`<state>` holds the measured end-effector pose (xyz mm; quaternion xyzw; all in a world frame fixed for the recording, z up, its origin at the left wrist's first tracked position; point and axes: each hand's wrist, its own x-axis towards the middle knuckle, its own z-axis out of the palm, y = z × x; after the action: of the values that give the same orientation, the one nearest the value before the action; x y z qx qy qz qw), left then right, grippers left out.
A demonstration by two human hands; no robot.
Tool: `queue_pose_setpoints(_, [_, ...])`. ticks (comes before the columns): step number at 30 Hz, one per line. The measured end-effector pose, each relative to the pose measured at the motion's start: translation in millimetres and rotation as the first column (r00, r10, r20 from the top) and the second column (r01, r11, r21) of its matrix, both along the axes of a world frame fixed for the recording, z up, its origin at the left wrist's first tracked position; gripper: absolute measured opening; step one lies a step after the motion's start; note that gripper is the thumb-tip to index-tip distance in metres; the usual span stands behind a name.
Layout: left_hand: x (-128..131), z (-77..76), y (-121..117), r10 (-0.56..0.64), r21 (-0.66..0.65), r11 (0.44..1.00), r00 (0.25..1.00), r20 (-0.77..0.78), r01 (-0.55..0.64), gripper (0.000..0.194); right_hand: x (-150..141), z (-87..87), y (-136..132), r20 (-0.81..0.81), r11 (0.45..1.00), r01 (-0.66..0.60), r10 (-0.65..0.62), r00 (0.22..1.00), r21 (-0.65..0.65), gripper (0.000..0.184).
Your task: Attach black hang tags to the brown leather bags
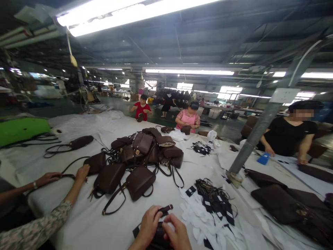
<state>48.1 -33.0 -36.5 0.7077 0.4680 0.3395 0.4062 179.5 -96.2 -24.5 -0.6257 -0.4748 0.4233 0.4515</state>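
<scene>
Close to the table's near edge, my left hand [148,222] is closed, pinching a short brown strap end [166,209] with a pale metal tip. Beside it, my right hand [179,233] has curled fingers on a small dark brown bag [158,238] lying under both hands; most of that bag is hidden. A heap of several brown shoulder bags [140,156] sits on the white-covered table [78,222] ahead of me. To my right lie black tags with strings [215,199] on scattered white paper pieces [197,215].
A co-worker's two hands [82,173] at the left grip a bag strap. A slanted metal post [249,146] stands on the table at right, with large brown bags [288,205] beyond it. Three other people work along the far side. A green sheet [20,128] lies far left.
</scene>
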Motion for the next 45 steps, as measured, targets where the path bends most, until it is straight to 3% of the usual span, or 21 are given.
queue_pose_setpoints(2, [0.7, -3.7, 1.7, -0.013, -0.025, 1.0, 1.0, 0.007, 0.013, 0.032, 2.9, 7.4, -0.1, -0.046, 0.995, -0.1, 0.101, 0.994, 0.019, 0.022])
queue_pose_setpoints(6, [-0.7, 0.1, 0.2, -0.006, -0.039, 0.999, 1.0, 0.006, 0.006, 0.03, 7.1, 22.1, -5.1, -0.08, 0.967, -0.254, 0.255, 0.964, 0.028, 0.054])
queue_pose_setpoints(9, [-2.1, 11.5, -5.5, -0.049, -0.029, 0.998, 0.999, -0.012, 0.049, 0.027, 13.9, 35.7, -9.1, 0.011, 0.962, -0.272, 0.272, 0.962, -0.001, 0.041])
queue_pose_setpoints(11, [-1.6, 15.4, -6.9, -0.081, -0.015, 0.997, 0.997, -0.008, 0.081, 0.025, 19.6, 41.6, -7.4, 0.085, 0.979, -0.184, 0.177, 0.981, 0.084, 0.028])
queue_pose_setpoints(13, [-0.6, 15.1, -7.2, -0.113, -0.026, 0.993, 0.994, 0.007, 0.113, 0.024, 23.6, 43.1, -4.4, 0.112, 0.979, -0.124, 0.107, 0.988, 0.162, 0.027])
queue_pose_setpoints(18, [-2.0, 11.1, -9.6, -0.16, -0.034, 0.986, 0.987, 0.026, 0.161, 0.023, 19.4, 34.8, -3.9, -0.205, 0.99, -0.041, 0.014, 0.979, -0.133, 0.037])
queue_pose_setpoints(20, [-3.8, 10.2, -9.9, -0.164, -0.024, 0.986, 0.986, 0.025, 0.164, 0.022, 15.0, 29.8, -3.3, -0.265, 0.986, -0.013, -0.033, 0.964, -0.168, 0.041])
queue_pose_setpoints(33, [-2.3, 12.5, -13.5, -0.148, -0.135, 0.979, 0.987, 0.068, 0.156, 0.025, 11.3, 30.0, 0.3, -0.155, 0.952, 0.03, -0.08, 0.985, -0.304, 0.034])
queue_pose_setpoints(38, [-4.0, 16.9, -18.2, -0.177, -0.053, 0.983, 0.984, 0.017, 0.178, 0.031, 9.9, 30.7, 2.8, -0.167, 0.946, 0.035, -0.093, 0.982, -0.323, 0.03])
queue_pose_setpoints(45, [-4.8, 17.0, -21.5, -0.193, 0.011, 0.98, 0.967, -0.168, 0.198, 0.037, 8.1, 37.6, 6.5, -0.191, 0.929, 0.051, -0.128, 0.973, -0.366, 0.024])
